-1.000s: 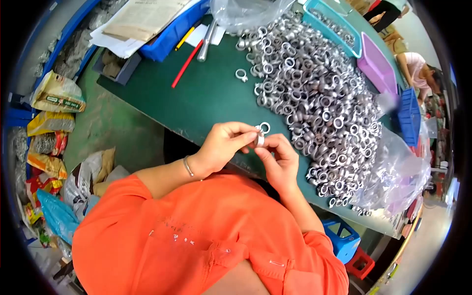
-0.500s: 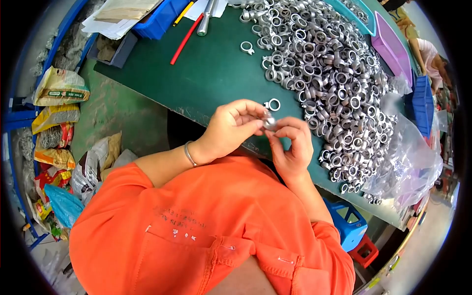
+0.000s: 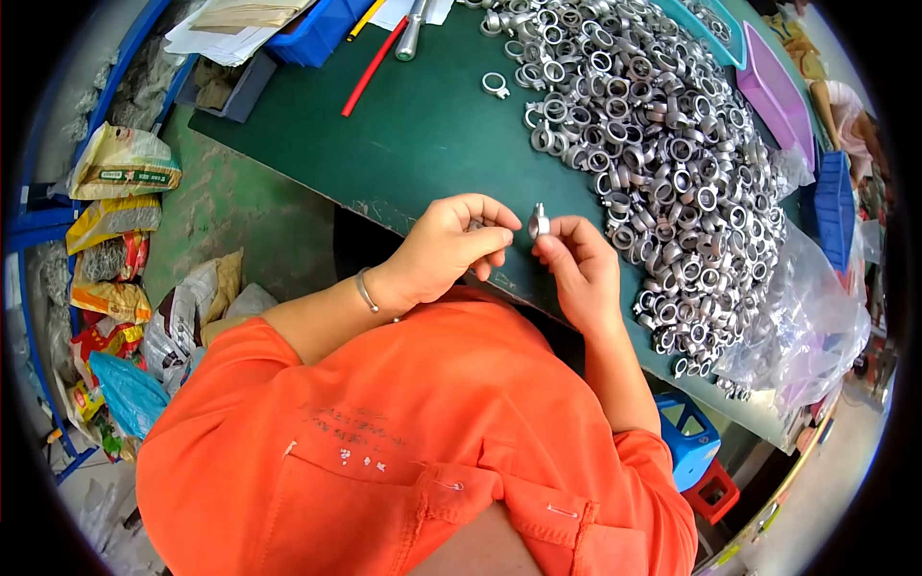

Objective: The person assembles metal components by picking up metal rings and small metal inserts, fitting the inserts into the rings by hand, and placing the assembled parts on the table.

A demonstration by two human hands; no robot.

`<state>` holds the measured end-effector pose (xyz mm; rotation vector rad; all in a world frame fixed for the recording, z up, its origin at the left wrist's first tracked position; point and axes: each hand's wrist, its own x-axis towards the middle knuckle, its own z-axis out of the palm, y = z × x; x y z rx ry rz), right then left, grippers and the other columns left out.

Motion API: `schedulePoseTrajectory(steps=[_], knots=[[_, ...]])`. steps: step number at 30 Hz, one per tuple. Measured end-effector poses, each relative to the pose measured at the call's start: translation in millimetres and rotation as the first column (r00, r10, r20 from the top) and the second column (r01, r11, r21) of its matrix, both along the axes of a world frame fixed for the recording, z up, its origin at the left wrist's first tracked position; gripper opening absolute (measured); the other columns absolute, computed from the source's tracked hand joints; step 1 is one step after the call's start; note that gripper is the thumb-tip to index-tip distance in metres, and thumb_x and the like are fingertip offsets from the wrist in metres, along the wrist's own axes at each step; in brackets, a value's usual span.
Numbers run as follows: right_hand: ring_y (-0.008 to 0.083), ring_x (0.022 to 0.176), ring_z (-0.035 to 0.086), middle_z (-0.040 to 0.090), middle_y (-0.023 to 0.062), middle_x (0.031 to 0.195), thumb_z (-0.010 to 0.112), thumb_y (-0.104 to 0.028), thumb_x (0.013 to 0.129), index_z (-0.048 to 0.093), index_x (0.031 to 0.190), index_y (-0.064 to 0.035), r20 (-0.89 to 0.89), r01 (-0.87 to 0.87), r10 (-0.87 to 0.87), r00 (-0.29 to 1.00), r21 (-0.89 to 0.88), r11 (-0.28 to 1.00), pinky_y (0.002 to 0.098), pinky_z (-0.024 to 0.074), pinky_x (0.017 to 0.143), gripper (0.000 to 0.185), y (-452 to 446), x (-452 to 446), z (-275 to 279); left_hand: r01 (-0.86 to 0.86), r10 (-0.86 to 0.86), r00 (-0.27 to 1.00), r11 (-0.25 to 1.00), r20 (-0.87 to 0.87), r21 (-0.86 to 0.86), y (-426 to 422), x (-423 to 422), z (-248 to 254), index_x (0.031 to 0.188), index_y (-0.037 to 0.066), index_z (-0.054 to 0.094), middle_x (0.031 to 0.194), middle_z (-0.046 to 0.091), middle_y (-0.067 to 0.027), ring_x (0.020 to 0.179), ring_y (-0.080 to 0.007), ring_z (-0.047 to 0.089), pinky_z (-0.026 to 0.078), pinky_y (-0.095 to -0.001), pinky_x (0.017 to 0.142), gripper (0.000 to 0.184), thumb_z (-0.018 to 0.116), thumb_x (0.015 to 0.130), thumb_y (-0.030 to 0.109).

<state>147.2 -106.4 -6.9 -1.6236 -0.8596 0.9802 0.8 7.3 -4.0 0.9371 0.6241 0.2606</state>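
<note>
Metal ring [image 3: 539,226]: pinched in the fingers of the right hand [image 3: 582,269], above the worktop [image 3: 403,158], left of the ring pile [image 3: 672,163]. Orientation: near edge-on, long axis upright in view, stub pointing away from the wearer. Left hand [image 3: 449,245]: fingers curled; grip contents cannot be determined.

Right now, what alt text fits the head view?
The right hand holds a metal ring over a green table, the left hand close beside it. A heap of similar rings spreads across the table's right side; a red stick lies back left.
</note>
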Motion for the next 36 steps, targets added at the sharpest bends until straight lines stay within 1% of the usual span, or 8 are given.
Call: schedulePoseTrajectory(steps=[7, 9, 13, 15, 19, 26, 31, 36], knots=[[0.0078, 0.07, 0.054, 0.059, 0.003, 0.079, 0.056, -0.004, 0.087, 0.055, 0.09, 0.001, -0.166, -0.009, 0.017, 0.986, 0.049, 0.999, 0.0208, 0.0445, 0.065, 0.006, -13, -11, 3, 0.098, -0.097, 0.995, 0.994, 0.02, -0.04, -5, 4, 3, 0.089, -0.001, 0.058, 0.068, 0.055, -0.0023, 0.055, -0.0065, 0.049, 0.04, -0.0181, 0.046, 0.012, 0.056, 0.088, 0.011], [0.0094, 0.069, 0.055, 0.059, 0.0042, 0.08, 0.055, -0.002, 0.086, 0.055, 0.089, 0.0004, 0.361, -0.141, 0.076, 0.93, 0.158, 0.977, 0.0216, 0.0451, 0.066, 0.004, -14, -8, 0, 0.107, -0.107, 0.994, 0.994, -0.025, 0.011, -7, 6, 7, 0.088, -0.001, 0.059, 0.067, 0.055, -0.0019, 0.055, -0.0059, 0.05, 0.04, -0.0177, 0.046, 0.01, 0.057, 0.087, 0.01], [0.0104, 0.071, 0.055, 0.059, 0.0051, 0.08, 0.055, 0.001, 0.086, 0.054, 0.09, -0.0002, 0.532, -0.199, -0.001, 0.847, 0.318, 0.927, 0.0221, 0.0457, 0.066, 0.005, -13, -8, -6, 0.118, -0.099, 0.991, 0.96, -0.084, 0.255, -10, 5, 7, 0.086, 0.0, 0.06, 0.072, 0.056, -0.002, 0.056, -0.0046, 0.05, 0.039, -0.0168, 0.046, 0.005, 0.061, 0.083, 0.003], [0.0097, 0.075, 0.055, 0.059, 0.0052, 0.081, 0.053, 0.003, 0.086, 0.053, 0.093, 0.0, 0.073, 0.029, -0.043, 0.996, 0.183, 0.983, 0.0224, 0.0464, 0.068, 0.007, -20, -13, -5, 0.103, -0.093, 0.995, 0.942, -0.047, 0.32, -12, 5, 6, 0.085, -0.001, 0.06, 0.076, 0.056, -0.0023, 0.056, -0.0046, 0.051, 0.04, -0.0168, 0.047, 0.004, 0.062, 0.082, 0.002], [0.0099, 0.073, 0.056, 0.059, 0.0063, 0.083, 0.045, -0.005, 0.093, 0.053, 0.101, 0.0024, -0.298, 0.172, -0.106, 0.949, 0.203, 0.964, 0.0216, 0.0469, 0.062, 0.013, -20, -12, -4, 0.103, -0.112, 0.994, 0.895, -0.005, 0.434, -14, 5, 5, 0.083, -0.001, 0.061, 0.086, 0.055, -0.0032, 0.056, -0.0047, 0.051, 0.041, -0.017, 0.048, 0.004, 0.063, 0.08, -0.001], [0.0119, 0.08, 0.058, 0.059, 0.0085, 0.094, 0.05, -0.009, 0.091, 0.05, 0.108, 0.003, -0.515, 0.051, 0.036, 0.856, 0.153, 0.987, 0.0231, 0.0491, 0.065, 0.021, -23, -3, -4, 0.115, -0.19, 0.981, 0.765, 0.052, 0.633, -15, 8, 1, 0.084, -0.001, 0.061, 0.084, 0.054, -0.003, 0.056, -0.0046, 0.05, 0.041, -0.0167, 0.049, 0.004, 0.062, 0.081, 0.0], [0.0179, 0.089, 0.058, 0.057, 0.0137, 0.102, 0.06, 0.005, 0.08, 0.049, 0.106, 0.0006, -0.657, 0.231, 0.025, 0.753, 0.301, 0.925, 0.0286, 0.051, 0.076, 0.028, -21, -6, -14, 0.131, -0.106, 0.987, 0.966, -0.123, 0.224, -12, 8, 10, 0.093, 0.001, 0.058, 0.076, 0.055, -0.0025, 0.056, -0.0043, 0.05, 0.04, -0.0171, 0.047, 0.009, 0.06, 0.084, 0.004], [0.02, 0.095, 0.056, 0.054, 0.015, 0.108, 0.062, 0.012, 0.074, 0.051, 0.101, 0.0001, -0.492, 0.252, -0.015, 0.87, 0.42, 0.872, 0.0299, 0.0506, 0.078, 0.032, -24, -11, -14, 0.187, -0.172, 0.976, 0.975, -0.13, 0.116, -12, 11, 10, 0.094, 0.0, 0.057, 0.075, 0.058, -0.0035, 0.055, -0.0045, 0.05, 0.041, -0.0167, 0.045, 0.012, 0.056, 0.088, 0.01]])
